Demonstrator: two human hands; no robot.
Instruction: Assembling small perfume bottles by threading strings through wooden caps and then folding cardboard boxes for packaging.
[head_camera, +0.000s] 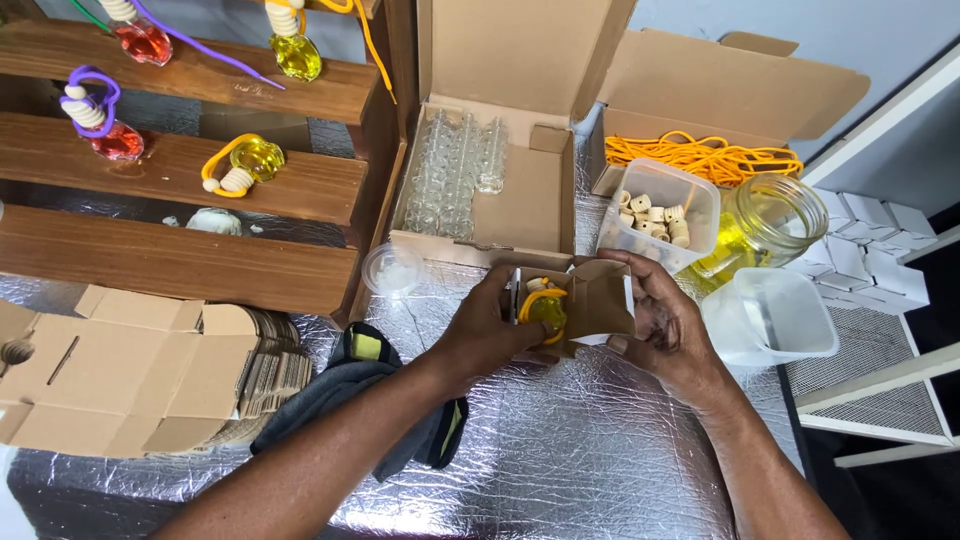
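Yellow bottle (546, 310) sits in small cardboard box (597, 298), clamped between left hand (487, 330) and right hand (668, 325).

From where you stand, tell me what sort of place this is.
Likely a small craft packing bench: an open box of empty glass bottles, flat cardboard blanks, and finished yellow bottles on a wooden shelf.

Bare foil (600, 440) lies open near and between the arms. Far side is blocked by the bottle carton (480, 200), cap tub (660, 210) and jar (770, 220); cloth (360, 400) and flat boxes (130, 370) crowd left, a tub (770, 315) right.
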